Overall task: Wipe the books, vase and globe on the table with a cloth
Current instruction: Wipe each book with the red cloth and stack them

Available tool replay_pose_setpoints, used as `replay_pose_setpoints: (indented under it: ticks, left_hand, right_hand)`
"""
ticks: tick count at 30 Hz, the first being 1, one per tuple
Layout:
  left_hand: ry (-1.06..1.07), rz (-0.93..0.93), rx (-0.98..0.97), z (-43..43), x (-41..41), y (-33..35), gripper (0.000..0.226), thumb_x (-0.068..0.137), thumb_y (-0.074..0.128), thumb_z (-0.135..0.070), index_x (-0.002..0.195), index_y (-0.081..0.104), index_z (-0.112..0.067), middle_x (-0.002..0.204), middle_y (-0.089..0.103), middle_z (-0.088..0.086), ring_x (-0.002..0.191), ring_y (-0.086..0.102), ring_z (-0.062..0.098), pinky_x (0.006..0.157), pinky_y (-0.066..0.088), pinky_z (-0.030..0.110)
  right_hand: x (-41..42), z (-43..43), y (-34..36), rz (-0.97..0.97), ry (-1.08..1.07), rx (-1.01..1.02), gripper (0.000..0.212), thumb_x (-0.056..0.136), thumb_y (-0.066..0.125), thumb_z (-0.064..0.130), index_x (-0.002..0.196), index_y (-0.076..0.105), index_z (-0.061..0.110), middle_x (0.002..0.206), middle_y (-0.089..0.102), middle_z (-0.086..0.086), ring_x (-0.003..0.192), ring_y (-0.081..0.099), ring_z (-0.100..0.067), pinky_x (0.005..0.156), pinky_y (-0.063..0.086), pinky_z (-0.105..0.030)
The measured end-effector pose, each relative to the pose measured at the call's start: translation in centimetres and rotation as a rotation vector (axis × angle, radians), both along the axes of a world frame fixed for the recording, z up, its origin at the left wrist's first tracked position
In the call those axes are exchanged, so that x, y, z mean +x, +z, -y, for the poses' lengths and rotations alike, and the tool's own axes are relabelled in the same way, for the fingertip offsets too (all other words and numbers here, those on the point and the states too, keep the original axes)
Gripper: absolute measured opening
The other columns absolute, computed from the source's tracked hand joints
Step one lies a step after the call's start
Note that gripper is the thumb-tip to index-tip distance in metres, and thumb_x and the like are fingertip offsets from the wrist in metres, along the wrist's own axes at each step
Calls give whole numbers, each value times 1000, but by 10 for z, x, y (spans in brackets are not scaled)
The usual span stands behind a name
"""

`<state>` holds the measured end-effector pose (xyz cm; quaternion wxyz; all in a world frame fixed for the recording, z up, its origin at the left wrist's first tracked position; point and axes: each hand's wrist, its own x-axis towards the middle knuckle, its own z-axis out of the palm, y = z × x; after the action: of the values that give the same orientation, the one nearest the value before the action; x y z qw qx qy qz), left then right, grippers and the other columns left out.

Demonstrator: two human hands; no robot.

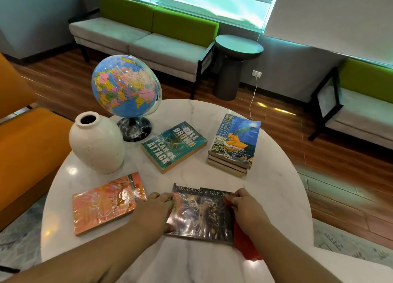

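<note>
A dark book titled Guardians of Ga'Hoole [202,212] lies at the near side of the round white marble table [272,197]. My left hand [158,210] grips its left edge. My right hand [244,207] holds a red cloth [244,243] against the book's right edge; the cloth trails down toward me. An orange book [106,204] lies to the left. A teal book [173,145] lies in the middle. A stack of books [234,146] sits to the right. The cream vase [96,143] and the globe [125,86] stand at the far left.
An orange armchair [23,138] stands left of the table. A grey and green sofa [148,37], a dark round side table [236,59] and a second seat [357,108] line the wall. A white cable [254,99] hangs from a wall socket.
</note>
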<state>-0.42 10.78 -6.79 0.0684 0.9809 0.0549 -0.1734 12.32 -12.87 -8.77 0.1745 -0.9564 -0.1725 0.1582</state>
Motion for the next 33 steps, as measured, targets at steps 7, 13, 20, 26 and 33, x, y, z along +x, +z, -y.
replay_pose_setpoints:
  ticks: [7, 13, 20, 26, 33]
  left_hand:
    - [-14, 8, -10, 0, -1, 1, 61, 86, 62, -47, 138, 42, -24, 155, 22, -12, 134, 30, 19, 99, 38, 40]
    - [-15, 11, -15, 0, -1, 2, 64, 86, 62, -47, 142, 38, -26, 156, 21, -13, 134, 29, 19, 101, 37, 40]
    - [-14, 15, -11, 1, -1, 2, 66, 86, 62, -48, 143, 37, -26, 155, 22, -12, 135, 30, 19, 102, 36, 40]
    - [-14, 15, -4, 1, 0, 2, 65, 86, 62, -46, 142, 38, -25, 155, 23, -12, 134, 30, 19, 102, 37, 41]
    - [-10, 15, -19, 1, 0, 2, 68, 86, 63, -45, 144, 36, -25, 155, 22, -10, 135, 30, 20, 103, 36, 41]
  right_hand:
    - [0, -6, 5, -151, -1, 91, 25, 98, 45, 38, 101, 59, 17, 82, 54, 13, 68, 52, 3, 62, 41, -13]
    - [-7, -10, 9, -221, 21, 104, 19, 98, 44, 40, 98, 55, 24, 90, 58, 9, 76, 57, -4, 70, 46, -19]
    - [-2, 3, 6, -129, -50, 90, 19, 98, 44, 38, 99, 57, 25, 94, 57, 12, 78, 57, -7, 69, 43, -24]
    - [-2, 0, 3, -83, -74, 27, 36, 93, 43, 55, 97, 58, 22, 86, 56, 13, 72, 55, -1, 71, 48, -22]
    - [-7, -21, 13, -228, -52, 162, 22, 95, 49, 45, 88, 52, 24, 84, 63, 6, 74, 62, -10, 65, 47, -26]
